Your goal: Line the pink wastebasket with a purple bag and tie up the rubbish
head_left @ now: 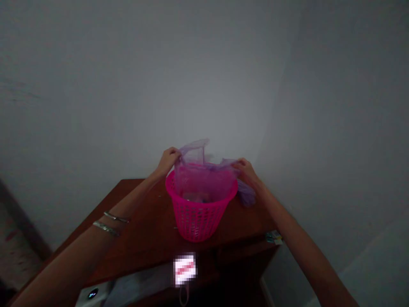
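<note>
A bright pink plastic basket (201,217) with slotted sides stands upright on a brown wooden table. Across its mouth stretches a thin, see-through purple plastic bag (207,179). My left hand (170,158) pinches the bag at the basket's left rim. At the right, just above the rim, the fingers of my right hand (246,167) are closed on the bag's other side. Part of the bag's edge rises above the basket between my hands. Something pale lies inside the basket, too dim to make out. Two silver bangles (110,224) circle my left forearm.
The wooden table (137,230) stands against a grey wall (204,85). A bunched purple plastic piece (246,194) lies right of the basket. Below the tabletop's front edge are a white device (92,294) and a blurred-out bright patch (185,270). A small packet (274,237) sits at the right edge.
</note>
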Demonstrator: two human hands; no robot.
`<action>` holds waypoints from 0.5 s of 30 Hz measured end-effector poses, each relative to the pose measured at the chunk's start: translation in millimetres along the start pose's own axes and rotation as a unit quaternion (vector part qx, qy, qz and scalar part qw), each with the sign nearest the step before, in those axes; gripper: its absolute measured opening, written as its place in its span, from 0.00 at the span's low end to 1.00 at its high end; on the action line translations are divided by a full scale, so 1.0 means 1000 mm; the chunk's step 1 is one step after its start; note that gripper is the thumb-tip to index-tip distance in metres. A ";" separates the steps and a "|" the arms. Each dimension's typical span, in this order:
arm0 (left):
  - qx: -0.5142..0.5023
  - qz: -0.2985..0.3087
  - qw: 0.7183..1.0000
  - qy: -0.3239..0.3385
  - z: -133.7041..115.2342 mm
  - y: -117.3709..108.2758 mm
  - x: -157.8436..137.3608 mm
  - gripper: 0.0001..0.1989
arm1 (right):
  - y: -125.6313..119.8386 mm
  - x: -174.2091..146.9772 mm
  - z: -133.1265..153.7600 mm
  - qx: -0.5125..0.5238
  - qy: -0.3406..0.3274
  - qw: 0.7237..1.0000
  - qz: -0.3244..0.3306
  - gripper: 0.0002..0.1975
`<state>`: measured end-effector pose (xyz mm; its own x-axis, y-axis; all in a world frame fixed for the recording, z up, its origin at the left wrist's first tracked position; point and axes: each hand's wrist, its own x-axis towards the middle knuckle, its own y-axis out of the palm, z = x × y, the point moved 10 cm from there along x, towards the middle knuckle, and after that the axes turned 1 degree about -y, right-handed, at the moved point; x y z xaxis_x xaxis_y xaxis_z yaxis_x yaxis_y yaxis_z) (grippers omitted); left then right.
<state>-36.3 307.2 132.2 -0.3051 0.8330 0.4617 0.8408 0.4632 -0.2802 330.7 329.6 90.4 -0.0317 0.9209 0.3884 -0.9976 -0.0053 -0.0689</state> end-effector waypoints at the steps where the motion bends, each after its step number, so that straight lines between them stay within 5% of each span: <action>1: 0.006 0.001 1.000 0.012 -0.009 0.004 -0.001 0.06 | 0.007 0.002 0.010 -0.037 -0.036 0.999 0.008 0.19; 6: 0.059 -0.079 0.992 0.074 -0.041 -0.016 0.002 0.11 | 0.028 0.007 0.057 -0.082 -0.174 0.981 0.016 0.15; 10: -0.046 -0.189 0.980 -0.031 0.003 -0.074 0.003 0.06 | -0.015 0.005 0.051 0.076 -0.088 0.989 -0.092 0.17; 15: -0.107 -0.159 0.975 -0.110 0.053 -0.098 -0.016 0.07 | -0.027 -0.027 0.050 0.206 -0.038 0.976 -0.061 0.15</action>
<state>-137.3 264.5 108.0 -0.6351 0.7126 0.2980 0.7545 0.6550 0.0416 355.1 285.3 127.6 0.0993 0.8933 0.4384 -0.9336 -0.0687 0.3516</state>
